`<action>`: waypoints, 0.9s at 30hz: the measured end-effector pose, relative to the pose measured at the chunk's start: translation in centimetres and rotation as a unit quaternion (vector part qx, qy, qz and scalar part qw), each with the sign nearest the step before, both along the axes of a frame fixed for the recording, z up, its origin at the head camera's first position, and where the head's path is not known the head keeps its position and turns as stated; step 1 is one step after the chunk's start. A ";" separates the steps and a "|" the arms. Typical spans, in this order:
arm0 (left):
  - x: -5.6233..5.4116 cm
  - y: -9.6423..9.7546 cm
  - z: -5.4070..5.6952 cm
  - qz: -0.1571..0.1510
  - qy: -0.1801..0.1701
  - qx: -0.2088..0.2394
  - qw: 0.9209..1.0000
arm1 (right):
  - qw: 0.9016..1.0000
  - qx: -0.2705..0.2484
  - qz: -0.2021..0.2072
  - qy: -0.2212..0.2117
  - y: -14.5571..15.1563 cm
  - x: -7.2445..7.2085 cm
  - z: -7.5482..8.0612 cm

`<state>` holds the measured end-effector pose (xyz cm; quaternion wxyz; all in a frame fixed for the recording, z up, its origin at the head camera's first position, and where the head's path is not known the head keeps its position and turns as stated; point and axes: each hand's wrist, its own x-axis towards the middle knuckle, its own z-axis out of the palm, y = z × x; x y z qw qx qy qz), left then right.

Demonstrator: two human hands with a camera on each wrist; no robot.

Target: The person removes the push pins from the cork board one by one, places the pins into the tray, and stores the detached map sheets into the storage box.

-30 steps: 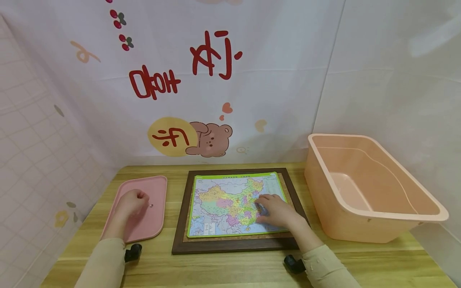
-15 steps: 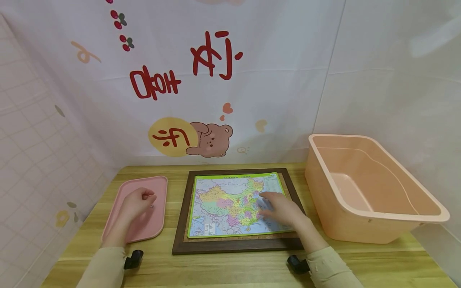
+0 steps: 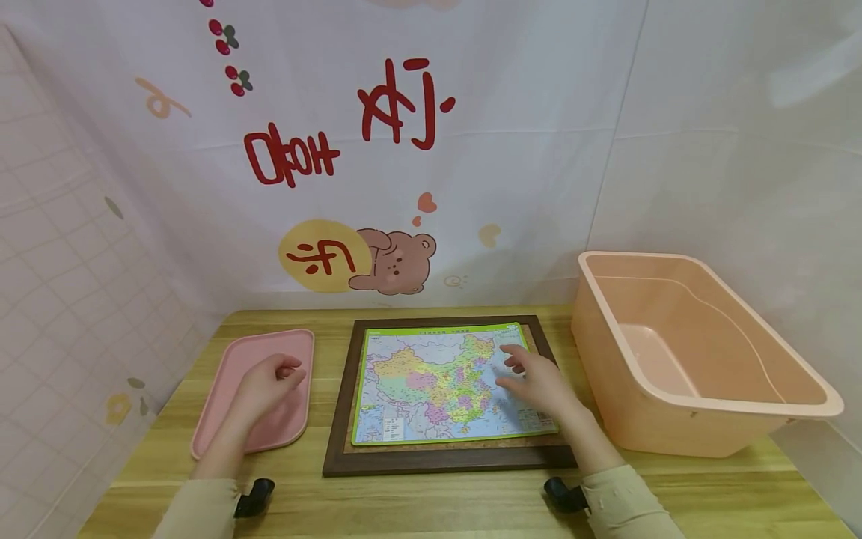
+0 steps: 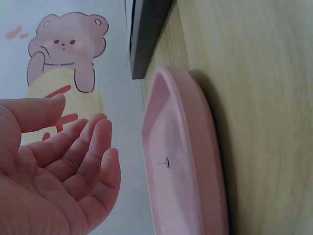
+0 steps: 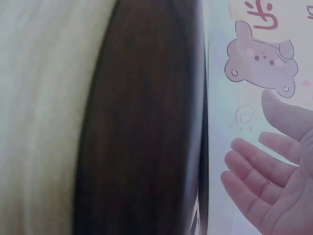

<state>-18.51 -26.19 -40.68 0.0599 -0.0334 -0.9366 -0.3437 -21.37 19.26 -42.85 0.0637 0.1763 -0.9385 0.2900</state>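
Observation:
My left hand (image 3: 264,385) hovers over a pink tray (image 3: 291,423), fingers loosely bent and nothing between them. In the left wrist view a small metal thumbtack (image 4: 167,162) lies in that tray; the hand hides it in the head view. My right hand (image 3: 537,383) hangs above the right side of a colourful map (image 3: 404,385) with a green border, thumb and fingers apart and holding nothing. Beneath the map is a cork board in a dark brown wooden frame (image 3: 438,463); the map lies slightly askew on it.
A deep peach-coloured basin (image 3: 646,408) stands on the wooden table (image 3: 404,505) right of the board. A white printed cloth (image 3: 518,187) hangs behind the table. Black wrist camera mounts (image 3: 254,497) stick out beside both sleeves.
Both hands have drifted right: the left across the tray, covering the tack in the head view, the right back from the map's coast toward its right edge. Board and map stay put.

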 end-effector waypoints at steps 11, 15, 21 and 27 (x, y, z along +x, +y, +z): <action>1.1 1.7 -0.5 -0.014 -0.001 0.031 0.999 | 0.999 -0.033 -0.037 -0.008 0.9 -0.3 0.2; 1.3 2.3 -0.6 -0.024 -0.019 0.049 0.998 | 0.998 -0.030 -0.044 -0.014 1.2 -0.2 0.4; 1.5 3.0 -1.0 -0.028 -0.054 0.091 0.994 | 0.998 -0.027 -0.048 -0.031 1.8 -0.1 0.3; 1.8 3.8 -1.1 -0.023 -0.123 0.200 0.972 | 0.997 -0.029 -0.063 -0.045 2.4 -0.3 0.1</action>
